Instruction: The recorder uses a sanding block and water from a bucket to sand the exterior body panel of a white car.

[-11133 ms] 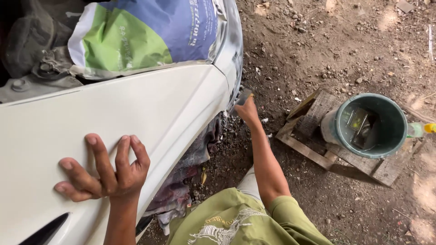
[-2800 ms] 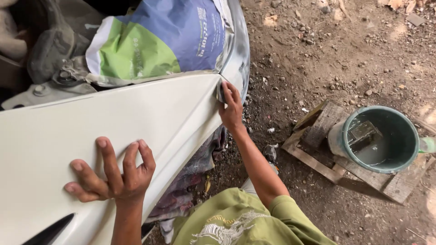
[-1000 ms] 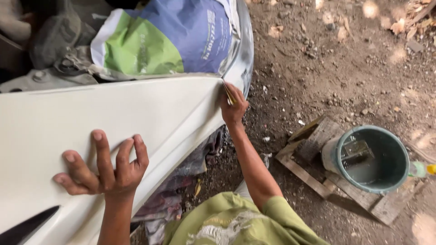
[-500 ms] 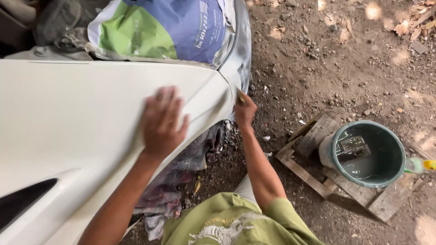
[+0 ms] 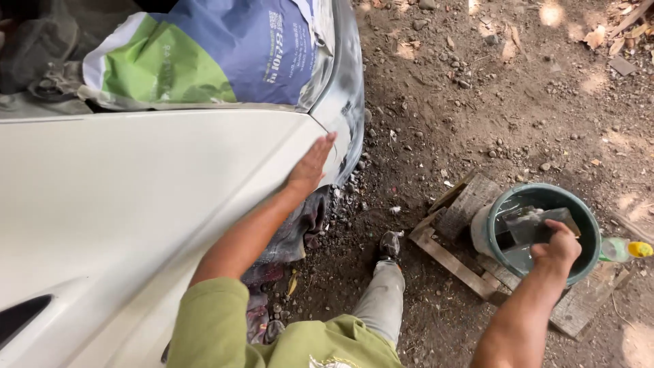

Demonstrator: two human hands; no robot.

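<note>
My left hand (image 5: 310,167) lies flat, fingers together, on the front tip of a white car body panel (image 5: 136,204). My right hand (image 5: 557,249) reaches over a green bucket (image 5: 501,249) of water and grips a dark sheet of sandpaper (image 5: 535,225) at the bucket's mouth. The bucket stands on a small wooden pallet (image 5: 453,255) on the dirt to my right.
A blue, green and white sack (image 5: 204,54) covers the engine bay behind the panel. A grey bumper edge (image 5: 347,102) curves by the panel tip. Rags (image 5: 293,232) hang under the panel. My shoe (image 5: 390,244) rests on stony dirt. A small bottle with a yellow cap (image 5: 625,249) lies beside the bucket.
My right hand left the panel's edge and swung right to the bucket with the sandpaper. My left hand slid forward along the panel to its tip.
</note>
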